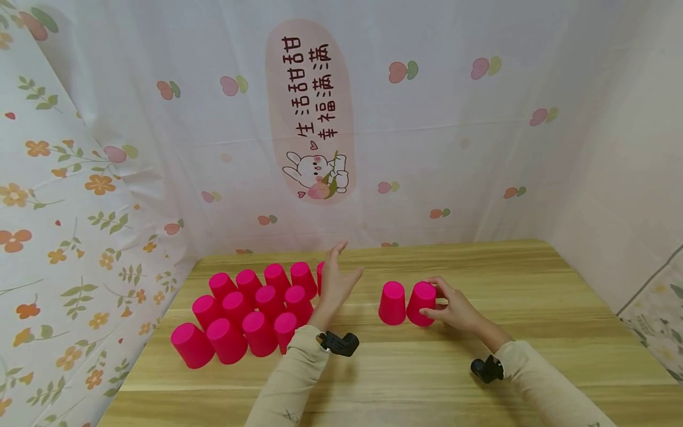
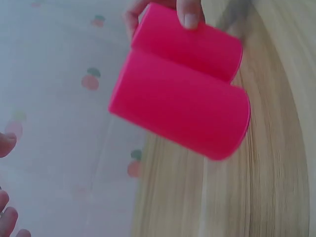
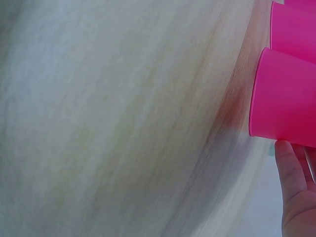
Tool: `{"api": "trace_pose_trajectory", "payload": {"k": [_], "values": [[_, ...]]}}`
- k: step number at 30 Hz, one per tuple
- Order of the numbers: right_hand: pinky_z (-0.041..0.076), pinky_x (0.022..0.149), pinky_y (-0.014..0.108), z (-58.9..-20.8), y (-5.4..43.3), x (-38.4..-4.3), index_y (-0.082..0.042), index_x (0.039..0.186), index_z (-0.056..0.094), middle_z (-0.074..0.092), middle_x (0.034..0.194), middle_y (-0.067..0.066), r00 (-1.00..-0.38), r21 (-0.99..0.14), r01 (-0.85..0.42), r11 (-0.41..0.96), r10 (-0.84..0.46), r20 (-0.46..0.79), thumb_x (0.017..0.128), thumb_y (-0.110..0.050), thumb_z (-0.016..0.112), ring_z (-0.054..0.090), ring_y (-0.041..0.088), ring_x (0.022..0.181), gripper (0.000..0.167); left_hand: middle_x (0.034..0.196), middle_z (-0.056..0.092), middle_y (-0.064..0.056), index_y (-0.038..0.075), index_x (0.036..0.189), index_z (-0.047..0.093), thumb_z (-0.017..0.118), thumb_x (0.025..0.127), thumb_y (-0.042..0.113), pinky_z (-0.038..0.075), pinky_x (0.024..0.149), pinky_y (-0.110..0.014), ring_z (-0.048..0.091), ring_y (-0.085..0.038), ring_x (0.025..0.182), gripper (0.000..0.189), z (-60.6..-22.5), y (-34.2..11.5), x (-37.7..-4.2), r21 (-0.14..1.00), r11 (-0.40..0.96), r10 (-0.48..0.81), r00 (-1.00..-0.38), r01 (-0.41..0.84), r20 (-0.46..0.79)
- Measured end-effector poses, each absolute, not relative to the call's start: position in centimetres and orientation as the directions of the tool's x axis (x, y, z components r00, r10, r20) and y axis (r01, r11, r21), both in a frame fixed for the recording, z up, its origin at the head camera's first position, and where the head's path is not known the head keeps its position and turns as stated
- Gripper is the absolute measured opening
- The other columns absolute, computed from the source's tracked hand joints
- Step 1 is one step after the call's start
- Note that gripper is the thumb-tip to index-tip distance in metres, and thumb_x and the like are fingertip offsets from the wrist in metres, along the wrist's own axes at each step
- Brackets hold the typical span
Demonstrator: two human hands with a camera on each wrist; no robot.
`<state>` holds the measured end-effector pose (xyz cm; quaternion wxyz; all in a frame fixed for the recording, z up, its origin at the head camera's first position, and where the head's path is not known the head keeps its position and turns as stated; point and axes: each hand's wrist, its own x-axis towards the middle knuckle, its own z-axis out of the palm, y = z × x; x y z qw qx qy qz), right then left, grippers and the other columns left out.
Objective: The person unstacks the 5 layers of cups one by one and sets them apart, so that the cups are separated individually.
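Note:
Two pink cups stand upside down side by side on the table, right of its middle in the head view. Around the right-hand cup (image 1: 421,301) my right hand (image 1: 455,307) curls, its thumb on the near side and fingers behind. The other cup (image 1: 392,304) stands just left of it, and both show large in the left wrist view. My left hand (image 1: 336,286) is raised with fingers spread and holds nothing, between that pair and a group of cups. The right wrist view shows the right hand's thumb (image 3: 290,170) against the gripped cup (image 3: 284,98).
On the left of the wooden table (image 1: 405,385) several upside-down pink cups (image 1: 226,341) stand in rows, partly hidden by my left hand and forearm. A printed curtain (image 1: 453,148) hangs behind the table. Black wrist devices (image 1: 341,344) sit on both wrists.

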<state>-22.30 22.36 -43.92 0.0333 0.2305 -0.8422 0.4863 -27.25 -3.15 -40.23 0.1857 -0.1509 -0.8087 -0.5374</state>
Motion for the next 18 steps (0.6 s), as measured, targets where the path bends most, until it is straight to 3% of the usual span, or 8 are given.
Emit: {"api": "trace_pose_trajectory", "payload": {"k": [6, 14, 18], "values": [[0.051, 0.070, 0.039, -44.0, 22.4, -22.4, 0.005, 0.114, 0.039, 0.054, 0.102, 0.022, -0.888, -0.805, -0.426, 0.412, -0.359, 0.286, 0.072, 0.004, 0.069, 0.055, 0.038, 0.089, 0.052, 0.124, 0.046, -0.014, 0.005, 0.127, 0.043, 0.070, 0.073, 0.006, 0.037, 0.092, -0.042, 0.041, -0.028, 0.115, 0.061, -39.6, -1.6, -26.4, 0.824, 0.337, 0.141, -0.890, 0.456, 0.434], [0.051, 0.070, 0.040, -43.9, 22.4, -22.4, 0.007, 0.113, 0.039, 0.055, 0.101, 0.022, -0.885, -0.801, -0.436, 0.411, -0.356, 0.299, 0.071, 0.006, 0.069, 0.056, 0.038, 0.088, 0.052, 0.124, 0.045, -0.014, 0.004, 0.127, 0.041, 0.068, 0.076, 0.009, 0.043, 0.086, -0.043, 0.043, -0.028, 0.113, 0.058, -41.0, -0.2, -25.9, 0.834, 0.356, 0.259, -0.902, 0.421, 0.345], [0.051, 0.069, 0.041, -43.9, 22.3, -22.3, 0.008, 0.113, 0.040, 0.055, 0.101, 0.022, -0.881, -0.798, -0.446, 0.405, -0.355, 0.313, 0.070, 0.007, 0.069, 0.056, 0.038, 0.087, 0.052, 0.121, 0.047, -0.012, 0.003, 0.126, 0.042, 0.070, 0.075, 0.011, 0.045, 0.084, -0.040, 0.044, -0.028, 0.111, 0.059, -41.9, 0.5, -25.4, 0.798, 0.396, 0.336, -0.880, 0.454, 0.335]]}}
